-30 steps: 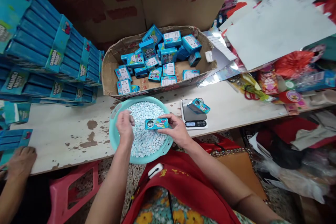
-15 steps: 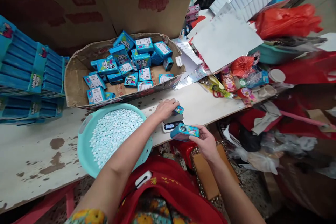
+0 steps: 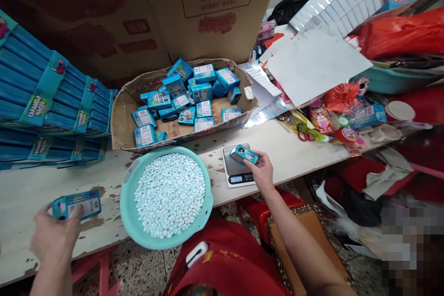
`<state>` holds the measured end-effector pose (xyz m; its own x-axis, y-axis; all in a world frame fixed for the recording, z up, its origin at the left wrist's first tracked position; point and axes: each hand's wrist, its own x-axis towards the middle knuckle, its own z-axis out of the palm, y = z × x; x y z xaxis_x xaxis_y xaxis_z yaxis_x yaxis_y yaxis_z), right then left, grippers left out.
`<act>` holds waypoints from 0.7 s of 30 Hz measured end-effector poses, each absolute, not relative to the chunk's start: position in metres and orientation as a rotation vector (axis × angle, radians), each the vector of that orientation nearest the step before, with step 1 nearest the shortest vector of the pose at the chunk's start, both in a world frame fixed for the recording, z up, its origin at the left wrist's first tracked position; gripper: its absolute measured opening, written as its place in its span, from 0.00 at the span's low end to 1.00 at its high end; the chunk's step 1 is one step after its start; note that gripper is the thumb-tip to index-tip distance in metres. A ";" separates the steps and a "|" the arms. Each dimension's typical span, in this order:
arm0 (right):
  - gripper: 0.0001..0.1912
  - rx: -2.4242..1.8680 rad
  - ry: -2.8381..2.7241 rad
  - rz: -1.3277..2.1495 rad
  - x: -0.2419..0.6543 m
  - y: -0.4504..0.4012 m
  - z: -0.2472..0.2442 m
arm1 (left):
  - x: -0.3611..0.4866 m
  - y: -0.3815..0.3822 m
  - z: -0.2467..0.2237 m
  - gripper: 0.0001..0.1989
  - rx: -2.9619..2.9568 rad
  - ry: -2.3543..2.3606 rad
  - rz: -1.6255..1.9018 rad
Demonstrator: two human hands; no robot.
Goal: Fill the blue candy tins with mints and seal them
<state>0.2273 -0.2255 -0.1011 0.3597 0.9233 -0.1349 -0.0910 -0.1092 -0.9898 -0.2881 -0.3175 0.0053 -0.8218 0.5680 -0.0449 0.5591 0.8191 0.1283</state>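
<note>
At the far left, my left hand (image 3: 57, 233) is closed round a blue candy box (image 3: 85, 204), held over the table. My right hand (image 3: 261, 171) grips another blue candy box (image 3: 244, 153) by its near end, over the plate of a small digital scale (image 3: 233, 180). Whether that box touches the plate I cannot tell. The scale's display is lit. Between my hands stands a turquoise basin (image 3: 126, 203) with many small pale candies (image 3: 169, 194) in it.
Behind the basin, a cut-down cardboard tray (image 3: 120, 120) holds several blue candy boxes (image 3: 204, 74). Stacked blue packs (image 3: 41, 97) stand at left, before a large carton (image 3: 156, 4). Papers (image 3: 315, 64), red-handled scissors (image 3: 305, 135) and red bags lie at right. A stool (image 3: 305, 231) is below.
My left hand has gone from the scale to the far left, taking a candy box along. My right hand has brought its box up over the scale. The view has shifted left.
</note>
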 end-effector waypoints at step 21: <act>0.23 -1.499 -1.179 0.658 0.177 -0.307 -0.021 | -0.196 -0.055 -0.039 0.30 1.573 2.189 -0.002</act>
